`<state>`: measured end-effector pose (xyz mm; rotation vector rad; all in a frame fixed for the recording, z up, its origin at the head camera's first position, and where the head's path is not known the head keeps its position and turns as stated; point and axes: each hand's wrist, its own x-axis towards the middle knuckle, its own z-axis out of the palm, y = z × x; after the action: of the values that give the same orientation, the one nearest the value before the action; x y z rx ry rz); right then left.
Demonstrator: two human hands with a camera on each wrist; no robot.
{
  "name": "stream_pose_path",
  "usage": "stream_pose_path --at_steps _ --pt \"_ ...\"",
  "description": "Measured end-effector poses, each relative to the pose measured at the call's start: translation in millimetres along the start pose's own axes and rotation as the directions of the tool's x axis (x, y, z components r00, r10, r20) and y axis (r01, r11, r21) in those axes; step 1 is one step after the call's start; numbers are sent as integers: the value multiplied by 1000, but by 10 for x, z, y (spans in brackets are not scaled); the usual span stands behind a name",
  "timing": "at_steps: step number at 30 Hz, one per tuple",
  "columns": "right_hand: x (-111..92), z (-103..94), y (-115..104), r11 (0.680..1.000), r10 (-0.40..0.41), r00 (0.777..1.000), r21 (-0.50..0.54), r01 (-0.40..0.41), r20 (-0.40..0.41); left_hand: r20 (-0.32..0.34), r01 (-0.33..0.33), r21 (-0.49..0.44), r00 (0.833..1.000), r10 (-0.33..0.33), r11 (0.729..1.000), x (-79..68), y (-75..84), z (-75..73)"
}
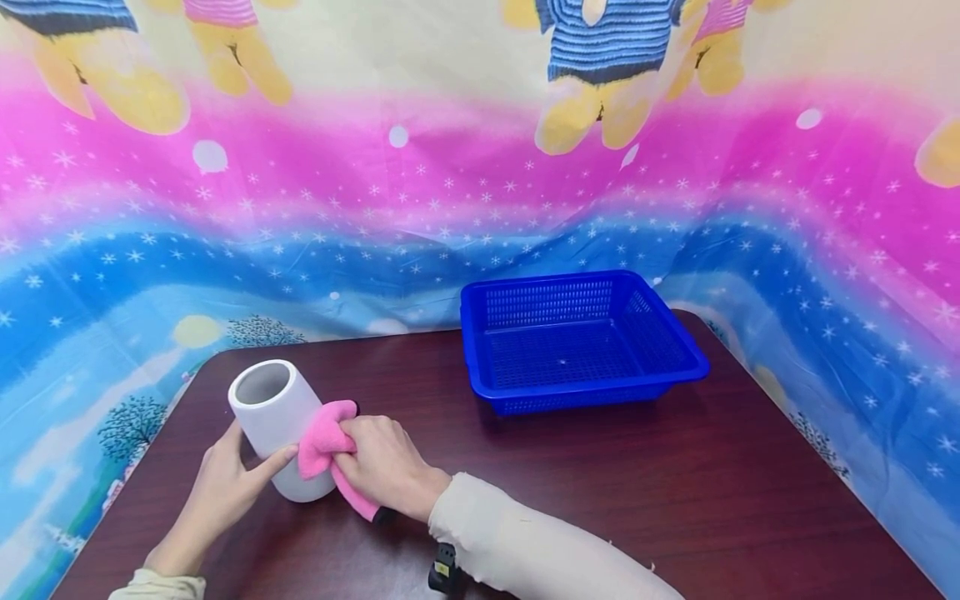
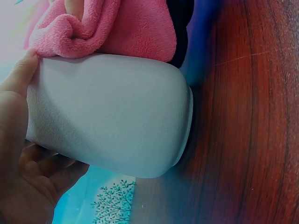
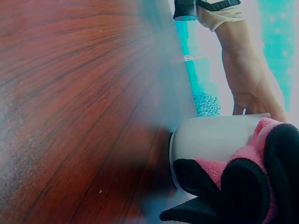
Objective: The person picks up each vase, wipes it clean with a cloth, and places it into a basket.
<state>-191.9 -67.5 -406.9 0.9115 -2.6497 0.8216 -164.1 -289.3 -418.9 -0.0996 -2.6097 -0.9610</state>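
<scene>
A white vase (image 1: 279, 421) with an open round mouth stands on the left side of the table, its base at the tabletop. My left hand (image 1: 225, 479) grips it from the left, thumb on the near side and fingers behind. Bunched in my right hand (image 1: 386, 462) is a pink cloth (image 1: 324, 437) with a black underside, pressed against the vase's right side. The left wrist view shows the cloth's folds lying along the smooth vase wall (image 2: 112, 114). In the right wrist view black folds (image 3: 245, 186) of the cloth cover part of the vase, and the right fingers are hidden.
A blue plastic basket (image 1: 585, 387) with perforated walls sits at the back right of the dark wooden table (image 1: 637, 492). Behind the table hangs a colourful printed curtain (image 1: 465, 183). A small black device (image 1: 442, 569) is at my right sleeve.
</scene>
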Motion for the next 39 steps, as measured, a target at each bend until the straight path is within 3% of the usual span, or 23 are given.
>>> stream_pose_path --at_steps 7,25,39 --pt "13 -14 -8 1000 -8 1000 5 8 -14 -10 -6 30 1000 7 1000 7 -20 -5" --pt "109 -195 -118 997 -43 995 67 49 -85 4 -24 -22 1000 24 999 1 -8 -8" --pt "167 -335 -203 995 -58 990 77 68 -125 -14 -21 28 1000 21 999 0 3 -16"
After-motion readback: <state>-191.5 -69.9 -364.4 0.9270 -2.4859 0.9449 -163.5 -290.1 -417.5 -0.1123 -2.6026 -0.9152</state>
